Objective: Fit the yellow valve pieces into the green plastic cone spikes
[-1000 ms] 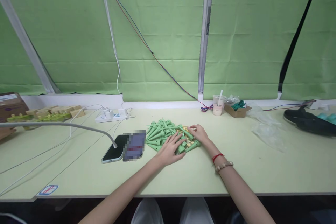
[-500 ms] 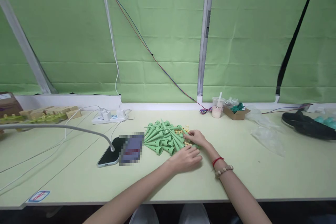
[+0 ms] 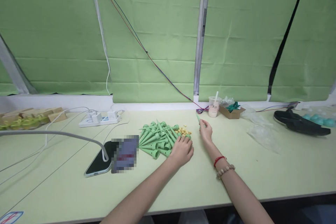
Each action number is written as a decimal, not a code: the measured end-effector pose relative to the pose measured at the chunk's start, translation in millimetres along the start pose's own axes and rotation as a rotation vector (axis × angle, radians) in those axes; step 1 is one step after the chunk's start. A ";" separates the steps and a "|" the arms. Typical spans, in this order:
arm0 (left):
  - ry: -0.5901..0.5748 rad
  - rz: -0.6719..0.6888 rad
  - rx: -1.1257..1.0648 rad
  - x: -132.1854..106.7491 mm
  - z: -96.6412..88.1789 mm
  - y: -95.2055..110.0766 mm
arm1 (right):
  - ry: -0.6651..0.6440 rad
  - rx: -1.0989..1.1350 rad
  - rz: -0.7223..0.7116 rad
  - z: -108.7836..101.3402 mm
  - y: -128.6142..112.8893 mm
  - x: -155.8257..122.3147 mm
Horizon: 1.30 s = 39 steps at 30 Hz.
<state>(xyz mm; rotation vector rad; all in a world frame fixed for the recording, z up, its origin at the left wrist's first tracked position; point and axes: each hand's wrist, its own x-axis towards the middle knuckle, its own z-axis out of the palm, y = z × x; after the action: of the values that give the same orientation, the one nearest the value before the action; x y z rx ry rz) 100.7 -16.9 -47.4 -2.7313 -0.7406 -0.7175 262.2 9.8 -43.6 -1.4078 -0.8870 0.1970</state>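
A pile of light green plastic cones (image 3: 154,140), hollow at the wide end, lies on the table before me. Small yellow pieces (image 3: 185,131) are heaped against its right side. My left hand (image 3: 182,149) rests at the pile's right edge with fingers curled down; whatever is under the fingertips is hidden. To the right of the pile, raised a little, my right hand (image 3: 206,130) pinches a single green cone (image 3: 198,117), its narrow tip pointing up and to the left.
Left of the pile lie a phone (image 3: 101,159) with a cable over it and a pixelated patch. Behind are a power strip (image 3: 86,122), a drink cup (image 3: 214,106) and a small cardboard box (image 3: 231,113). Clear plastic bags (image 3: 264,136) and a black object (image 3: 299,122) lie right.
My right hand has moved from the yellow pieces up and right, now with a cone in it. My left hand has shifted onto the pile's right edge. The view has tilted slightly.
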 end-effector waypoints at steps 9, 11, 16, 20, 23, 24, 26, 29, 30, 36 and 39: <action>0.299 -0.248 -0.171 4.5 -15.1 -7.1 | -0.016 -0.097 -0.393 1.1 -29.5 -20.2; 0.312 -0.288 -0.206 5.1 -15.7 -9.2 | -0.108 -0.020 -0.393 5.8 -35.2 -28.7; 0.326 -0.367 -0.468 7.0 -12.1 -18.9 | -0.321 0.206 -0.303 17.8 -50.0 -46.8; 0.443 -0.442 -0.676 9.8 -16.7 -23.0 | -0.391 0.275 -0.230 18.4 -53.4 -45.5; 0.567 -0.465 -0.719 11.7 -26.1 -23.9 | -0.372 0.216 -0.177 16.1 -44.0 -37.4; 0.605 -0.471 -0.730 12.0 -28.7 -24.6 | -0.359 0.167 -0.168 15.4 -38.2 -34.4; 0.673 -0.486 -0.750 11.9 -31.6 -26.8 | -0.337 0.020 -0.175 13.7 -23.3 -28.7; 0.727 -0.490 -0.747 10.8 -29.3 -30.5 | -0.331 -0.309 -0.237 9.3 1.5 -20.3; 0.730 -0.481 -0.740 10.3 -27.5 -31.2 | -0.336 -0.355 -0.237 7.1 8.8 -17.4; 0.626 -0.236 -0.458 6.0 -21.0 -21.5 | -0.402 -0.429 -0.270 -3.6 30.8 -6.2; 0.488 0.044 -0.182 2.4 -21.7 -13.4 | -0.466 -0.409 -0.310 -1.7 31.2 -7.9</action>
<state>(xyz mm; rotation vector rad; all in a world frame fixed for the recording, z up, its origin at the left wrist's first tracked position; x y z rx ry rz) 86.8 -11.7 -26.5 -2.5427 -0.5192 -1.4289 269.6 10.1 -74.9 -1.6025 -1.5869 0.1105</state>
